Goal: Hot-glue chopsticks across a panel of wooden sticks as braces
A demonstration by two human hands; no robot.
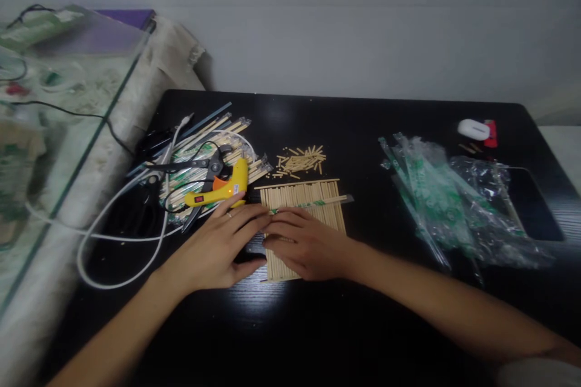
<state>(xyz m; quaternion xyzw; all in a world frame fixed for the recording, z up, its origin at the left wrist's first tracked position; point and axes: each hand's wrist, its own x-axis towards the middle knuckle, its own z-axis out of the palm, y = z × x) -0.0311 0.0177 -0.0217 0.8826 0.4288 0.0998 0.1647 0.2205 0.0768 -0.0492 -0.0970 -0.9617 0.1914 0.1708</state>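
A pair of chopsticks in a clear wrapper with green print [313, 202] lies slantwise over a flat panel of side-by-side wooden sticks [329, 217]. Its left end disappears under the fingertips of both hands. My left hand [222, 245] comes in from the left, fingers bent at that end and thumb lower down. My right hand [311, 242] rests above the panel, its fingers curled around the same end and touching the left fingertips. Just beyond my left hand sits a yellow hot glue gun [218, 190]. Cut stick pieces [302, 160] lie heaped behind the panel.
Several wrapped chopsticks [236, 127], black-handled pliers [200, 164] and a white cable [86, 242] crowd the left. Empty plastic wrappers [436, 193], a dark phone [533, 205] and a white earbud case [473, 129] are at right. A glass-topped surface [118, 84] borders the black table.
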